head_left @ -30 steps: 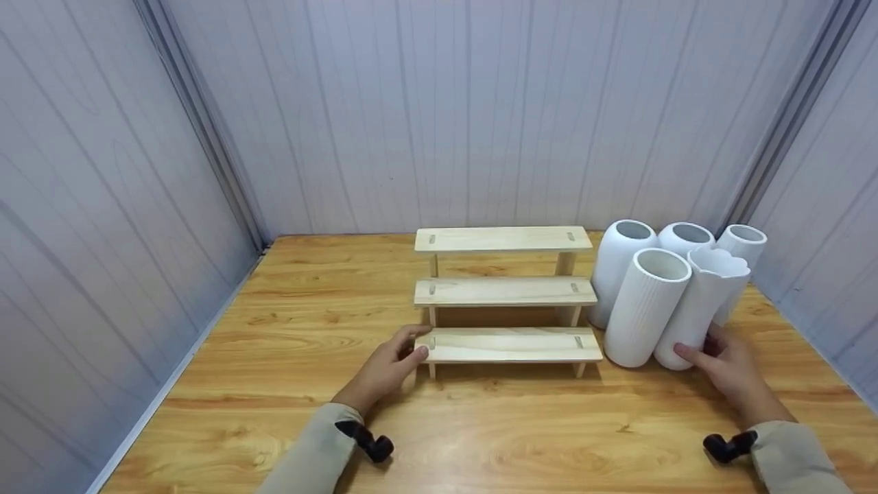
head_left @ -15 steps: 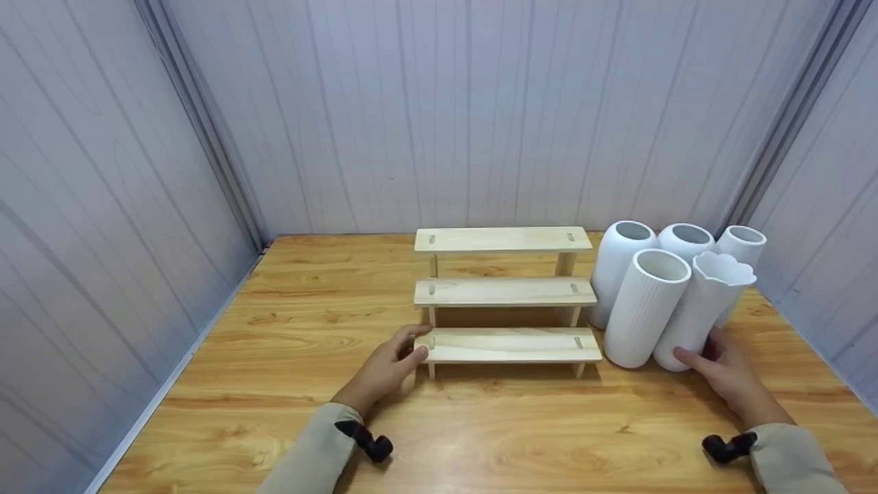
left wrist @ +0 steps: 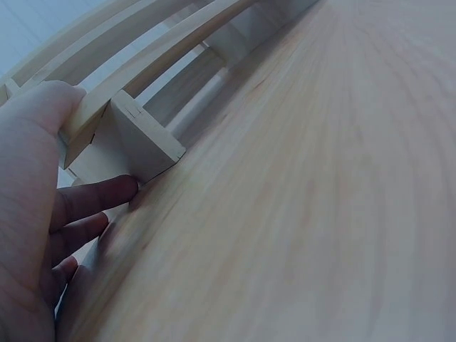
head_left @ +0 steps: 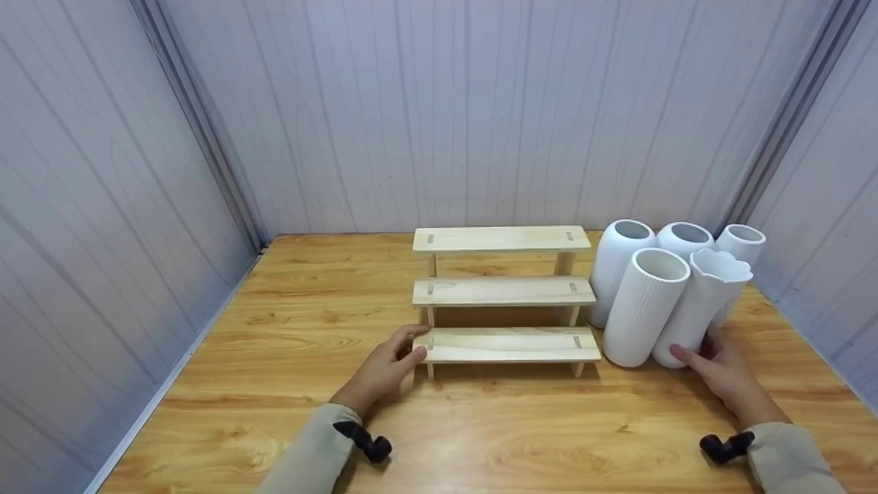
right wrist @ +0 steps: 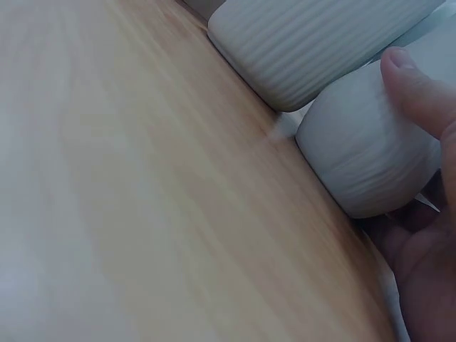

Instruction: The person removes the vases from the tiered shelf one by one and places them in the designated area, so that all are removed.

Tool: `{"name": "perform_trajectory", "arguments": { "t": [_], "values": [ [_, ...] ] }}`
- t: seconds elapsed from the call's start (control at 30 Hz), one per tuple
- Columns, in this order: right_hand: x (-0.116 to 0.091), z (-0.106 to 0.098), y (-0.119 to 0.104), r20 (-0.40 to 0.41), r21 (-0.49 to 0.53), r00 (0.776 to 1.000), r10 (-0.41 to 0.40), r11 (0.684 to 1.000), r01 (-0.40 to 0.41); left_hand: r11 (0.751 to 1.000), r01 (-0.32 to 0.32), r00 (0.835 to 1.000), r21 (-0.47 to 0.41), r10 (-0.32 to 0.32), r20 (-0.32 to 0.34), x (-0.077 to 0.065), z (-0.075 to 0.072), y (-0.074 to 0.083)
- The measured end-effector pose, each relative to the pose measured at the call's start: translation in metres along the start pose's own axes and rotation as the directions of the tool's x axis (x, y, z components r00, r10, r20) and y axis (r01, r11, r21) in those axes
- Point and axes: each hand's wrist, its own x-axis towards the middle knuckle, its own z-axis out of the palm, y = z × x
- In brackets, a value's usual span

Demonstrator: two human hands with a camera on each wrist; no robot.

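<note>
A white vase with a scalloped rim [head_left: 706,295] stands at the front right of a group of white vases, leaning slightly right in the head view. My right hand [head_left: 730,370] grips it low down, thumb on the near side; the other fingers are mostly hidden behind it. In the right wrist view, the base of the scalloped vase [right wrist: 363,149] is at the table surface. My left hand [head_left: 387,367] holds the left end of a three-tier wooden display stand [head_left: 507,344]. In the left wrist view, the thumb lies on the lowest board and the fingers reach its leg [left wrist: 132,139].
A ribbed white cylinder vase [head_left: 641,315] stands just left of the scalloped one. Behind them are a rounded vase [head_left: 617,274], another rounded vase [head_left: 684,241] and a narrower vase [head_left: 744,247]. Pale panel walls [head_left: 453,116] enclose the wooden table [head_left: 295,302].
The scalloped vase's rim tipped right and toward me, showing more of its opening, then came back slightly. My right hand stayed at its base. The left hand and stand show no clear movement.
</note>
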Motion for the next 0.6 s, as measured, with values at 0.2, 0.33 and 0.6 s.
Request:
{"name": "perform_trajectory", "arguments": {
  "t": [0.2,0.33,0.6],
  "values": [
    [0.0018,0.0054,0.0009,-0.028,0.010,0.998,-0.050,0.999,0.050,1.000,-0.010,1.000,-0.008,0.010,-0.011,-0.0011,-0.0005,-0.0009],
    [0.0032,0.0070,0.0003,-0.027,0.029,0.999,-0.043,0.999,0.044,1.000,-0.002,1.000,-0.006,0.002,-0.018,-0.0013,-0.0006,-0.0013],
    [0.0052,0.0056,0.0016,-0.029,0.051,0.999,-0.038,0.998,0.040,1.000,-0.006,1.000,-0.003,0.006,-0.022,0.0003,0.0001,-0.0013]
  ]
}}
